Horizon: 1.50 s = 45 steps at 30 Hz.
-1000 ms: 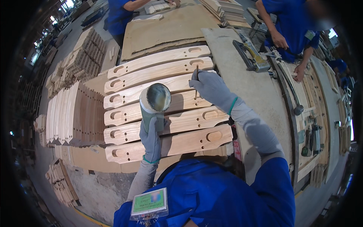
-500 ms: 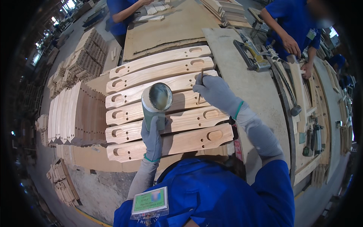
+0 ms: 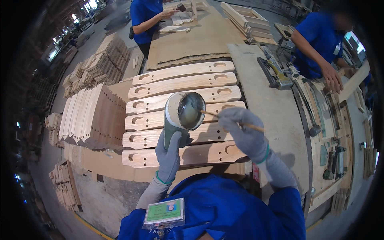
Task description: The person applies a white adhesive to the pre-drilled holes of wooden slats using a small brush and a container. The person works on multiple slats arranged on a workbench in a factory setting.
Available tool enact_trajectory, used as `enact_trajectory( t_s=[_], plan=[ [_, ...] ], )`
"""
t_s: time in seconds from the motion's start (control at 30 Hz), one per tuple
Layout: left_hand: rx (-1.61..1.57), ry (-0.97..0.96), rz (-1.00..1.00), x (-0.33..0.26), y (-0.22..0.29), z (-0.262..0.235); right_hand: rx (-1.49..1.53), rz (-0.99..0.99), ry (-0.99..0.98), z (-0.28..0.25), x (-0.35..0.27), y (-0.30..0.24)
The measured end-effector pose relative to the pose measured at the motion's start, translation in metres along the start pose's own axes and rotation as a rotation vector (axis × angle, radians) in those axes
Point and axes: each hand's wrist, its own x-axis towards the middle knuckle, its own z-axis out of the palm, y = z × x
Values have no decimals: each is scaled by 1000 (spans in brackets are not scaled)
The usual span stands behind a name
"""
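In a grey glove, my left hand [image 3: 169, 154] is closed round a green-and-white can [image 3: 171, 120] tilted so that its mouth faces right. Pale, glossy liquid, perhaps glue, shows inside it. My right hand [image 3: 242, 130], gloved too, pinches a thin wooden stick [image 3: 211, 114], whose far tip reaches the can's mouth. Beneath both hands lie several curved wooden slats [image 3: 180, 81] in a row, each with oval recesses and small holes near its ends. The can and my hands cover parts of the nearer slats.
Stacked curved boards [image 3: 94, 114] stand left of the slats, with piled wooden pieces [image 3: 106, 60] behind. A nail gun [image 3: 276, 74] lies on the board at right. A hammer [image 3: 315, 131] rests further right. Two co-workers in blue handle wood at far left and right.
My right hand has brought the stick from over the slats to the can's mouth. The can is tilted more to the right. The whole view has shifted slightly.
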Motion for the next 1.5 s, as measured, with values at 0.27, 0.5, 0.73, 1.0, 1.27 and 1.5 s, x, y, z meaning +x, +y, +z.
enact_trajectory(
  t_s=[0.27,0.5,0.73,1.0,1.27,1.5],
  plan=[
    [-17,119,193,0,-2,-6,-391,-244,-370,-5,-39,-49],
    [-154,-11,120,-10,14,0,-220,5,-178,-5,-40,-55],
    [60,126,58,-10,-2,-4,-241,-27,-166,-5,-43,-58],
    [67,116,-112,0,-42,-20,-3,519,129,-17,-7,0],
    [27,131,-10,9,-79,-38,-413,470,-211,-7,-7,25],
    [104,142,42,7,-74,-34,-667,340,-419,-4,-7,31]
  ],
)
